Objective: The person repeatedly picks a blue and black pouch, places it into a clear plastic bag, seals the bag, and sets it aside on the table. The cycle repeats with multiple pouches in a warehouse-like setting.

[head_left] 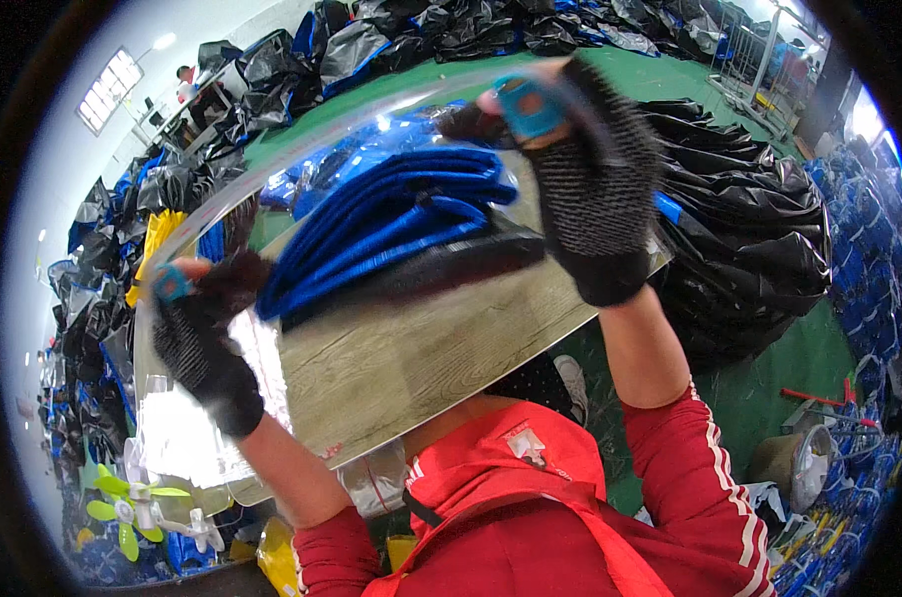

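Note:
My left hand [207,343] and my right hand [595,189] are raised above a wood-patterned table. Both wear black knitted gloves with teal tape around a bare fingertip. Stretched between them is a clear plastic bag [302,124], its upper edge arching from one hand to the other. My fingers are closed on its two sides, blurred in part. Between the hands shows a folded blue and black sheet bundle [391,214], its blue layers stacked over a black fold. Whether it lies inside the bag or behind it, I cannot tell.
Under my hands is the wood-patterned table [421,368]. More blue bundles in clear plastic [347,149] lie beyond. Black sheeting [739,239] is heaped at the right. A small green-bladed fan [128,507] stands at lower left, and a bucket [799,468] at lower right.

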A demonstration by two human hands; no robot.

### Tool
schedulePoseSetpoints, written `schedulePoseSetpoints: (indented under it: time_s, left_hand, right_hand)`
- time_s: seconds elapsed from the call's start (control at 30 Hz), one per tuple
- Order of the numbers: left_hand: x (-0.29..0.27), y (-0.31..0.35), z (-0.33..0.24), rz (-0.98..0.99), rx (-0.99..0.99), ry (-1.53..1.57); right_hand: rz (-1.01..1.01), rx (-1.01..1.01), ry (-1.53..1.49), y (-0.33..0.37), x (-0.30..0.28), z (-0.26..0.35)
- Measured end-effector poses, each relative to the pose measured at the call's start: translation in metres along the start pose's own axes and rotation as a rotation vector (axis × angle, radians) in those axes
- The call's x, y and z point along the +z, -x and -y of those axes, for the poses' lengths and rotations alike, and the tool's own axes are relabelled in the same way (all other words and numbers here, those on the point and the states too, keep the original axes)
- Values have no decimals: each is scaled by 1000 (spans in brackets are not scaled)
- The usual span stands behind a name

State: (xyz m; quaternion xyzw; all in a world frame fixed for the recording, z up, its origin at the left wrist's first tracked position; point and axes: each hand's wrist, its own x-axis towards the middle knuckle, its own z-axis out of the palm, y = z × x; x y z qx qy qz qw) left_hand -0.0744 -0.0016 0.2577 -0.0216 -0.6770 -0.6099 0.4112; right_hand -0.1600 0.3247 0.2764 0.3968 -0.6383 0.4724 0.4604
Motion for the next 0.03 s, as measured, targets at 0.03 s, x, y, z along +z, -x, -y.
schedulePoseSetpoints:
  time_s: [0.03]
  left_hand:
    - [-13,5,-19,5,-52,-26]
  right_hand:
    - [-11,2,-67,0,3,5]
